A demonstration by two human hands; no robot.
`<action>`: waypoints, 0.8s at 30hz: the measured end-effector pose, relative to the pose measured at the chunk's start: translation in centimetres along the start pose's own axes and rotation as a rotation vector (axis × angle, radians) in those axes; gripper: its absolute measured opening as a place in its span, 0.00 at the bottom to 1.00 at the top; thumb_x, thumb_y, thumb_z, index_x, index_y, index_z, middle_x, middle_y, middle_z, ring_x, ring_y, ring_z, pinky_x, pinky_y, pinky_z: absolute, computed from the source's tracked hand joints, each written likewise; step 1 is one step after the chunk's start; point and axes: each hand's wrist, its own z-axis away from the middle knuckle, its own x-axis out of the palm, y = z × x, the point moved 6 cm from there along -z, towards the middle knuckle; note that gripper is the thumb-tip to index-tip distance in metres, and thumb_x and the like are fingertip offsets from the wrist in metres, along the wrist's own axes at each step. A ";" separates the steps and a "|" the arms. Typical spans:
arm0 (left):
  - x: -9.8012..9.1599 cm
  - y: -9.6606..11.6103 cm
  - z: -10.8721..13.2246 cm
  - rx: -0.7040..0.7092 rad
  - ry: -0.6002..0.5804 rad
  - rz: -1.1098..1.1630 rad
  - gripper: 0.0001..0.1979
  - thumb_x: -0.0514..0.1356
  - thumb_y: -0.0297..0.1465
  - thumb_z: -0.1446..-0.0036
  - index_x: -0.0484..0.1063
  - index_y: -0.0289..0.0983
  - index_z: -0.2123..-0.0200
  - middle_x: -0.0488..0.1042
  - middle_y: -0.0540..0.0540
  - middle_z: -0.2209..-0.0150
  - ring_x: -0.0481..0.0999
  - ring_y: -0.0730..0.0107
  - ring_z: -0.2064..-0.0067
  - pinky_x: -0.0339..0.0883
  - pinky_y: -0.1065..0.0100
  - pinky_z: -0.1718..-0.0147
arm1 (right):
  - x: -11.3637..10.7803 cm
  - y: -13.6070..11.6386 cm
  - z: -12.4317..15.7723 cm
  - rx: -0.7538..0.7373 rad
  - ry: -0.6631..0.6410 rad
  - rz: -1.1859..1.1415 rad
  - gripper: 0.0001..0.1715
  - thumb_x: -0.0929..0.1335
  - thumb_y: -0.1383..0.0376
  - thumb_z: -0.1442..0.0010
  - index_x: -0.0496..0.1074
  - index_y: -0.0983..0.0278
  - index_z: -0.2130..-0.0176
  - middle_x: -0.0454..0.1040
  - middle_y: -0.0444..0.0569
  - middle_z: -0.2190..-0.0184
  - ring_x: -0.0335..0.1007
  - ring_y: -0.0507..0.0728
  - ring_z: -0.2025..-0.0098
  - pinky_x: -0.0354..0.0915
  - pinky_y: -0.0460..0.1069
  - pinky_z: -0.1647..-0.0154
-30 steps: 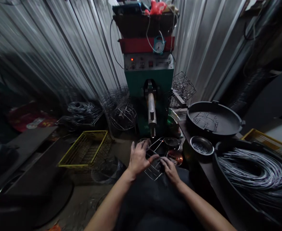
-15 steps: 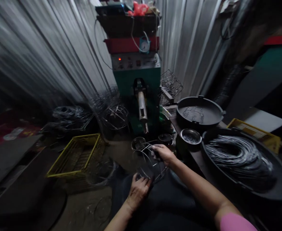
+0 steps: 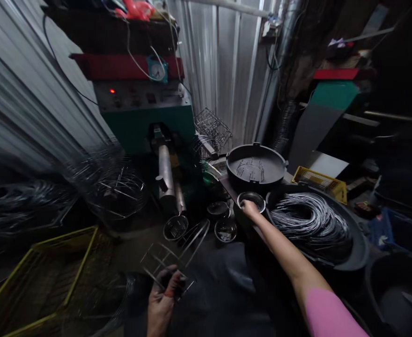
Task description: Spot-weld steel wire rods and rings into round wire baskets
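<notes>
My left hand [image 3: 162, 292] is closed around a metal wire frame [image 3: 167, 252], made of thin rods and a curved band, held above my dark-covered lap. My right hand [image 3: 250, 209] reaches out to a small metal bowl [image 3: 260, 198] at the right, its fingers dipped over the near rim. Those fingertips are hidden, so whether they grip anything does not show. Beyond the wire frame stands a green machine [image 3: 132, 128] with a metal cylinder [image 3: 165, 171] pointing towards me.
Several small bowls sit below the machine, one with pale pieces [image 3: 226, 231]. To the right are a round black pan [image 3: 255, 161] and a larger tub with coiled wire [image 3: 307, 217]. A yellow crate [image 3: 65, 281] stands at left, near wire bundles [image 3: 118, 187].
My right hand has left the wire frame and moved right to the small bowl. My left hand keeps the frame, now tilted differently. The view has swung to the right.
</notes>
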 end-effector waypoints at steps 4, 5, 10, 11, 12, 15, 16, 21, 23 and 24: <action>-1.3 -0.6 -1.1 -0.144 0.227 0.262 0.23 0.67 0.40 0.70 0.67 0.42 0.66 0.70 0.57 0.79 0.69 0.74 0.78 0.57 0.77 0.86 | 0.8 5.4 -3.1 0.163 -0.078 0.155 0.25 0.66 0.73 0.53 0.67 0.68 0.53 0.67 0.60 0.55 0.62 0.64 0.52 0.57 0.52 0.56; -1.6 -1.0 -1.2 -0.178 0.263 0.282 0.22 0.67 0.41 0.69 0.67 0.43 0.66 0.70 0.58 0.79 0.69 0.75 0.78 0.57 0.77 0.86 | 1.1 6.0 -3.6 0.187 -0.088 0.185 0.31 0.67 0.72 0.55 0.63 0.68 0.50 0.64 0.62 0.52 0.59 0.65 0.49 0.56 0.54 0.55; -2.8 -3.0 -1.4 -0.343 0.375 0.314 0.18 0.65 0.41 0.65 0.68 0.45 0.68 0.69 0.58 0.79 0.68 0.76 0.79 0.60 0.76 0.85 | 2.8 7.1 -5.8 0.248 -0.150 0.259 0.51 0.72 0.69 0.61 0.48 0.67 0.41 0.56 0.65 0.46 0.52 0.68 0.45 0.53 0.58 0.51; -2.9 -3.3 -1.4 -0.363 0.391 0.324 0.17 0.65 0.41 0.65 0.68 0.45 0.69 0.69 0.58 0.80 0.68 0.77 0.80 0.61 0.76 0.85 | 3.0 7.2 -6.2 0.246 -0.164 0.261 0.50 0.72 0.70 0.61 0.49 0.67 0.42 0.57 0.65 0.46 0.54 0.67 0.46 0.54 0.57 0.52; -3.0 -3.6 -1.4 -0.376 0.409 0.336 0.16 0.65 0.40 0.65 0.68 0.44 0.70 0.69 0.58 0.79 0.68 0.77 0.80 0.62 0.75 0.85 | 3.1 7.4 -6.5 0.240 -0.175 0.261 0.48 0.71 0.71 0.60 0.52 0.67 0.43 0.59 0.65 0.48 0.56 0.67 0.47 0.56 0.56 0.53; -2.8 -4.1 -1.3 -0.400 0.442 0.346 0.16 0.65 0.38 0.65 0.68 0.44 0.69 0.70 0.58 0.78 0.69 0.76 0.79 0.63 0.76 0.85 | 2.9 7.7 -7.0 0.206 -0.171 0.257 0.31 0.67 0.72 0.53 0.60 0.70 0.48 0.66 0.63 0.53 0.62 0.63 0.51 0.58 0.51 0.55; -2.6 -4.1 -1.2 -0.389 0.434 0.339 0.16 0.65 0.38 0.64 0.69 0.44 0.68 0.70 0.58 0.78 0.69 0.77 0.79 0.63 0.76 0.85 | 2.7 7.8 -7.1 0.195 -0.158 0.256 0.27 0.65 0.72 0.50 0.62 0.70 0.49 0.67 0.62 0.54 0.63 0.61 0.51 0.58 0.50 0.55; -1.2 -3.6 -0.6 -0.321 0.329 0.277 0.22 0.65 0.38 0.63 0.69 0.44 0.61 0.72 0.57 0.77 0.69 0.79 0.80 0.64 0.79 0.82 | 1.9 7.4 -7.4 0.158 -0.131 0.275 0.29 0.65 0.68 0.47 0.57 0.65 0.46 0.65 0.58 0.50 0.61 0.60 0.49 0.57 0.49 0.53; -0.8 -3.6 -0.3 -0.303 0.309 0.290 0.24 0.67 0.37 0.66 0.69 0.44 0.60 0.72 0.56 0.76 0.70 0.79 0.78 0.65 0.79 0.80 | 2.0 7.4 -7.3 0.186 -0.164 0.297 0.29 0.66 0.69 0.48 0.59 0.68 0.47 0.67 0.60 0.53 0.64 0.62 0.52 0.59 0.52 0.54; -0.7 -3.7 -0.2 -0.291 0.309 0.295 0.25 0.67 0.36 0.67 0.69 0.43 0.60 0.72 0.56 0.76 0.71 0.78 0.77 0.66 0.78 0.79 | 2.2 7.5 -7.2 0.204 -0.180 0.308 0.28 0.67 0.69 0.49 0.61 0.69 0.48 0.68 0.61 0.54 0.65 0.62 0.53 0.59 0.54 0.55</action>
